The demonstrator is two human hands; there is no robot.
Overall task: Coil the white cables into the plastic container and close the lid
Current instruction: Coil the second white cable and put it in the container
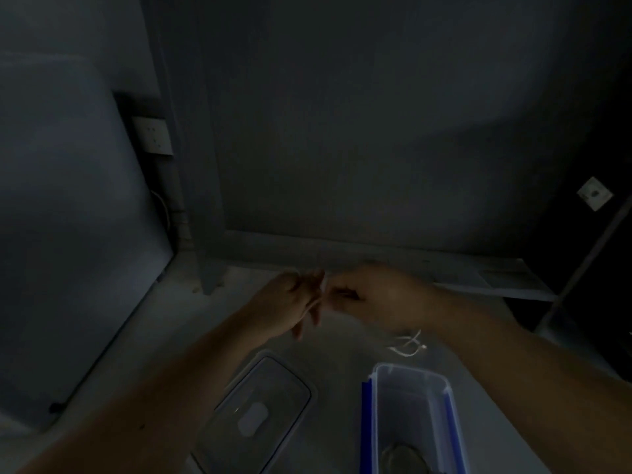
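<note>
No legible text anywhere.

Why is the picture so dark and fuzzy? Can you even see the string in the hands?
The head view is very dim, so the wall looks nearly black. The left hand and right hand are smeared by blur. Only a faint strip of white cable shows between them. Its loose end on the table shows brighter. The view's edges bend, so straight lines curve.

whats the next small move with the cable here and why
Probably wind another loop: both the left hand and right hand pinch the white cable, its loose end trails on the table, and the container sits open, lid beside it.
</note>
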